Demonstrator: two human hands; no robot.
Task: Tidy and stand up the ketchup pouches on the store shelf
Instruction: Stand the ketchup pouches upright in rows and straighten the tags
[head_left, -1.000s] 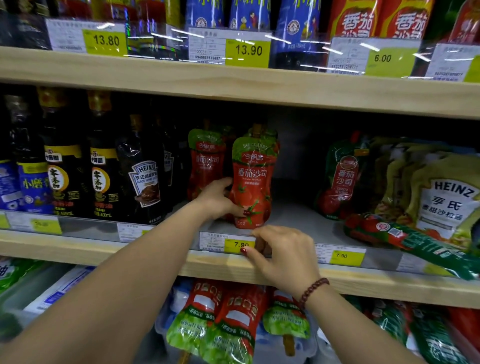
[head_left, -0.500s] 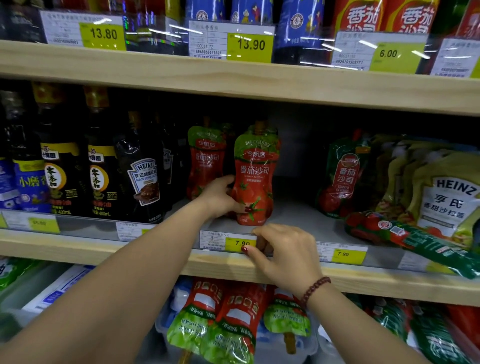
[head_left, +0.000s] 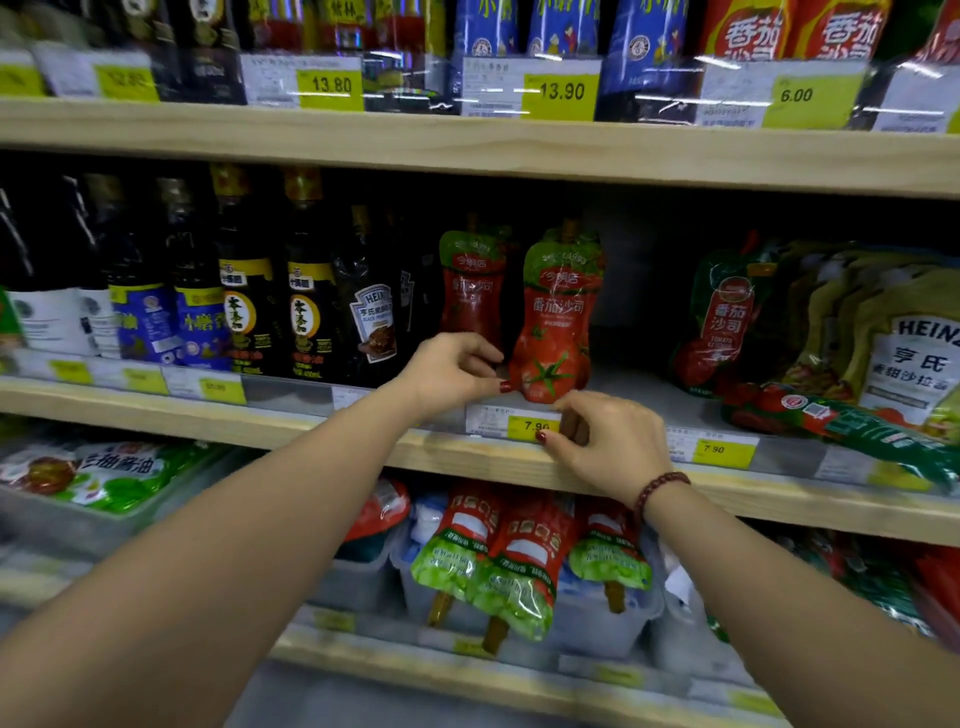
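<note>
Standing upright at the front of the middle shelf, a red pouch has the left hand at its lower left corner, fingers curled and thumb tip touching it; whether they pinch it I cannot tell. The right hand rests on the shelf edge just below, fingers curled together on nothing, beside the 7.90 tag. A flat pouch lies well to the right

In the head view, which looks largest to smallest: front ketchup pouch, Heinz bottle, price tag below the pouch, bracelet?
1. front ketchup pouch and Heinz bottle: alike, bottle stands further back, so unranked.
2. price tag.
3. bracelet.
</note>
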